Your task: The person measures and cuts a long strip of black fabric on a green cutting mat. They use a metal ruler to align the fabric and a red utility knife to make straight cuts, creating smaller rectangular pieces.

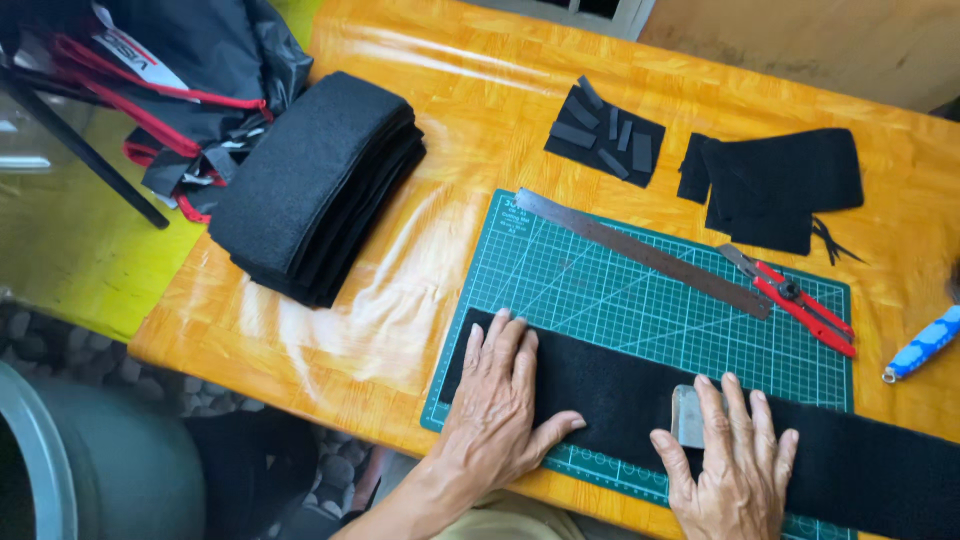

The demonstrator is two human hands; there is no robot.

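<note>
Head view: a long black felt strip lies across the near edge of the green cutting mat. The left hand presses flat on it, fingers spread (no grip closed); the right hand rests open over a small metal block. Beyond the strip on the mat lie a steel ruler and red scissors.
</note>
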